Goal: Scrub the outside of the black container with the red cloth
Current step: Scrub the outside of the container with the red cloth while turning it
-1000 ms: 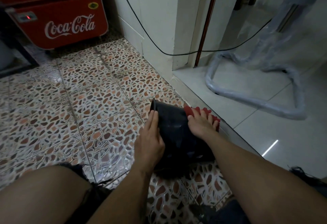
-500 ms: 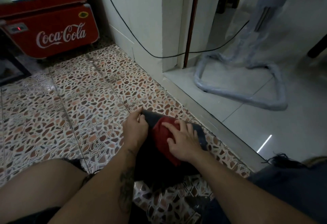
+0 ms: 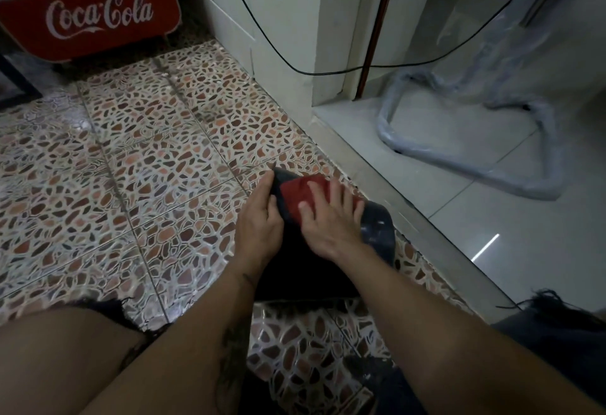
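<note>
The black container (image 3: 377, 231) lies on its side on the patterned floor tiles, close to a raised doorstep. On its upper side lies the red cloth (image 3: 296, 193). My right hand (image 3: 328, 221) presses flat on the cloth with its fingers spread and nearly straight. My left hand (image 3: 260, 221) holds the container's left edge, its thumb curled over the rim and its fingers down the left wall. Much of the container's near part is hidden under my hands and forearms.
A red Coca-Cola cooler (image 3: 88, 11) stands at the far left. A white wall corner (image 3: 285, 37) with a black cable (image 3: 328, 72) rises behind the container. Beyond the doorstep (image 3: 410, 214), a plastic-wrapped metal frame (image 3: 459, 159) rests on white tiles. My knees flank the bottom edge.
My right hand has slid the red cloth from the container's far right edge onto its upper side and up toward the far left rim. My left hand keeps its hold.
</note>
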